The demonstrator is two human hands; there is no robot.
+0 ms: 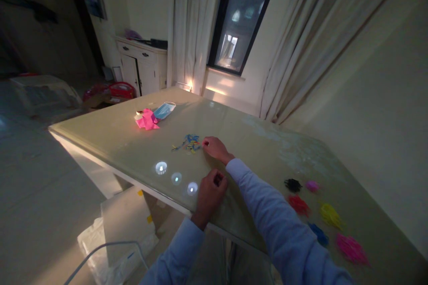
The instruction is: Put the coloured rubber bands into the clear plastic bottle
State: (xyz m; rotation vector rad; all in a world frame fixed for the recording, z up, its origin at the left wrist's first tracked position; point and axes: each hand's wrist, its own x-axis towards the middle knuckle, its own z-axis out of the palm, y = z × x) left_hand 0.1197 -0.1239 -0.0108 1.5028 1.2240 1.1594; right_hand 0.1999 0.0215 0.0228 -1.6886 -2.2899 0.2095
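Note:
A small mixed pile of blue, yellow and red strands (191, 142) lies on the pale glossy table. My right hand (216, 148) is at the pile's right edge with its fingers pinched together; what they hold is too small to make out. Nearer the table's front edge, my left hand (213, 189) is curled closed, and anything inside it is hidden. Over on the right lie separate bunches: black (293, 185), red (298, 205), purple (312, 186), yellow (331, 215), blue (318, 234) and pink (351, 248).
Crumpled pink paper (147, 120) and a blue face mask (164, 110) lie toward the far left of the table (100, 133). Below its front edge is a white box (125, 218) with a cable. A white cabinet (143, 64) stands behind.

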